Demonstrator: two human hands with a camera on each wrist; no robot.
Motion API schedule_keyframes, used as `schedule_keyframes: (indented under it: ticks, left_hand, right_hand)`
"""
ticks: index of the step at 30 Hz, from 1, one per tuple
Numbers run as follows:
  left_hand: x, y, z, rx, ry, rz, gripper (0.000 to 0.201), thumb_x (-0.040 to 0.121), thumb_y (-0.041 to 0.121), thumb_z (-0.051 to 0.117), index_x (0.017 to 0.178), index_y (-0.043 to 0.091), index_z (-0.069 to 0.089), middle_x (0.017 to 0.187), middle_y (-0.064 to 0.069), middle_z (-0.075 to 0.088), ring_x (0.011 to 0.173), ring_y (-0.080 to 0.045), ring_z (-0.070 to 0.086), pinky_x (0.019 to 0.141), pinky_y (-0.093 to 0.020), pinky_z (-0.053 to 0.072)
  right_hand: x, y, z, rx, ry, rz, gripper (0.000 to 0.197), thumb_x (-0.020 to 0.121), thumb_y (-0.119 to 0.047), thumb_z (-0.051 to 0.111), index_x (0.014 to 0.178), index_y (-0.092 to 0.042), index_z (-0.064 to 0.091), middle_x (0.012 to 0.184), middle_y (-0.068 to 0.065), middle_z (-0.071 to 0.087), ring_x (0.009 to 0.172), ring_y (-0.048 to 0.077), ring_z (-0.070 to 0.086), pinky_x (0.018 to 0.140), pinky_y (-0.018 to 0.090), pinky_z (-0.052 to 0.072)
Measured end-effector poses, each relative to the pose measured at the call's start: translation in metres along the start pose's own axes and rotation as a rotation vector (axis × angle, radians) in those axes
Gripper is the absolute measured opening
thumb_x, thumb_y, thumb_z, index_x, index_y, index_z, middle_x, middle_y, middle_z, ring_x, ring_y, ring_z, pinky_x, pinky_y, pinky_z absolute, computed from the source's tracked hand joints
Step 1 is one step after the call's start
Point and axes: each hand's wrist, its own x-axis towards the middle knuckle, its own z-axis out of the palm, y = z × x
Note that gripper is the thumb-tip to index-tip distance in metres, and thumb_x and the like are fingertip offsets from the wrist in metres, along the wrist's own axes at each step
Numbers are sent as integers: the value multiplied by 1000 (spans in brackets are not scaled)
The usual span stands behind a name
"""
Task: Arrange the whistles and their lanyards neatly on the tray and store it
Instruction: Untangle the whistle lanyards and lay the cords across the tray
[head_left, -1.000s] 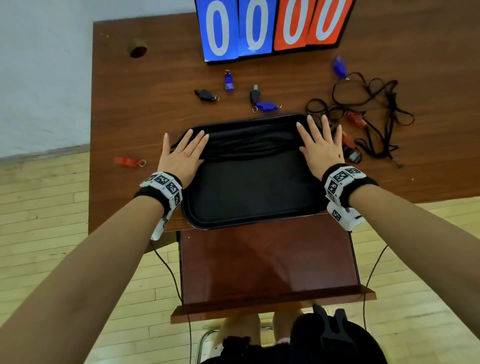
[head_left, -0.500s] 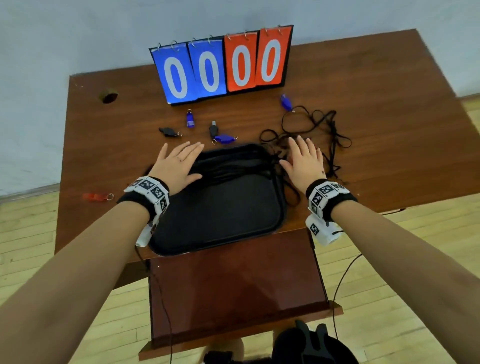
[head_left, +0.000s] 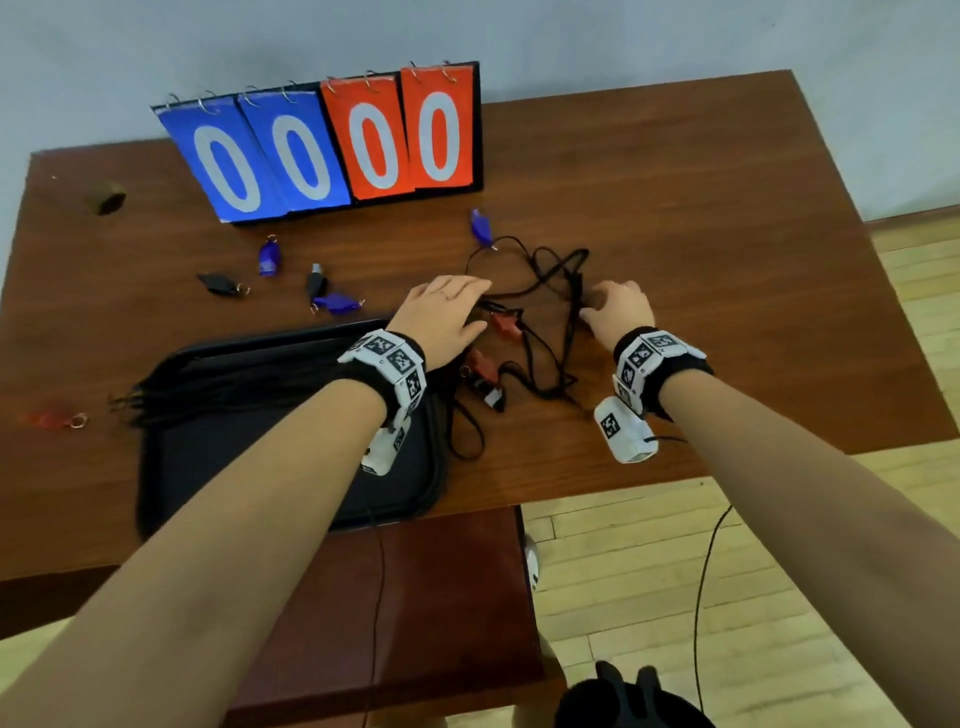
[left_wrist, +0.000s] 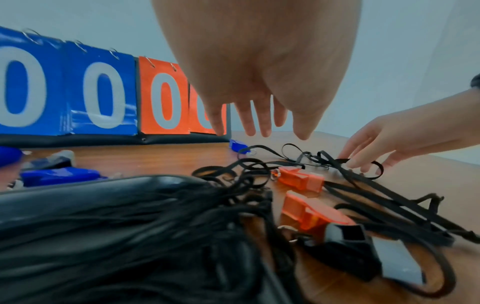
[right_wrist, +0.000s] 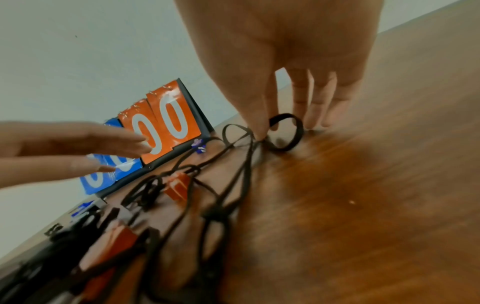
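Observation:
A black tray (head_left: 249, 467) lies near the table's front edge with a bundle of black lanyards (head_left: 234, 384) across its far half. To its right is a tangle of lanyards (head_left: 550, 291) with two red whistles (head_left: 506, 322) (left_wrist: 301, 181), a black whistle (head_left: 488, 392) and a blue whistle (head_left: 481, 226). My left hand (head_left: 447, 317) hovers flat over the tangle's left side, fingers straight, holding nothing. The straight fingertips (right_wrist: 259, 133) of my right hand (head_left: 618, 312) touch a lanyard loop (right_wrist: 285, 131) at the tangle's right edge.
Loose whistles lie behind the tray: blue (head_left: 269, 257), black (head_left: 221, 283), grey-black (head_left: 316, 280) and blue (head_left: 337, 303). A red whistle (head_left: 52, 418) sits near the left edge. A flip scoreboard (head_left: 332, 145) stands at the back, with a cable hole (head_left: 106, 197) at far left.
Both hands have left the tray's lanyard bundle and moved right to the tangled lanyards. The head view has tilted up and now shows more of the table.

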Motion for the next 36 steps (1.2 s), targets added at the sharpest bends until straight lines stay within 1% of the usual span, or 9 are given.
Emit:
schedule_keyframes:
  ticks: [5,9,13,17,19,23,29,32,36]
  left_hand:
    - [19,24,11,-59,-15,-54,47,97,30,44,142,20,35,145,-1,38,136,-22,29,108,-44,31]
    - [35,42,6,-132,-22,-107,44,97,26,42,141,22,37,144,-3,40,134,-25,31,107,-47,34]
    - [52,63,-2,-260,57,-127,45,96,18,43,140,24,39,144,-4,41,135,-25,30,109,-37,31]
    - [62,87,-5,-406,15,-54,57,92,16,52,143,36,32,149,-1,33,136,-24,27,112,-38,26]
    - [67,96,-2,-373,-16,-34,49,92,20,54,137,36,42,149,1,33,136,-24,26,112,-41,25]
    - [73,100,10,-273,-36,-68,27,93,22,53,118,26,58,135,0,48,130,-23,34,106,-42,34]
    - [74,97,34,-214,-37,-85,26,96,20,45,118,26,58,118,1,56,120,-19,41,92,-34,42]
    - [78,99,43,-198,-26,-67,29,95,23,46,123,25,54,118,1,55,117,-20,43,91,-34,41]
    - [84,99,57,-242,-12,-136,33,94,18,46,127,21,52,122,-3,51,117,-23,47,98,-38,43]
  right_hand:
    - [-3,11,-9,208,74,-129,26,94,-23,55,115,-12,65,116,7,64,105,25,60,87,34,51]
    - [-17,13,-38,362,99,-283,25,95,-23,54,113,-10,66,110,5,67,102,18,61,89,27,48]
    - [-28,17,-71,371,47,-415,20,98,-21,47,91,-15,64,81,-4,68,82,16,63,74,25,48]
    - [-40,21,-98,442,5,-487,19,100,-14,41,97,-14,60,73,-4,61,62,-5,55,67,8,41]
    - [-46,22,-107,502,-7,-499,18,100,-12,40,101,-11,58,72,1,60,57,-3,55,60,7,43]
    - [-40,32,-110,541,79,-402,22,100,-14,41,111,-10,59,76,0,63,67,13,61,66,24,54]
    - [-24,60,-79,276,138,-137,35,97,-17,46,132,-18,50,130,7,47,104,18,49,83,25,40]
    - [-24,68,-50,123,180,-206,28,96,-18,47,120,-19,61,126,7,51,123,27,43,99,37,40]
    - [-22,60,-24,-75,204,-358,28,96,-19,45,116,-19,65,118,5,58,121,28,41,100,42,32]
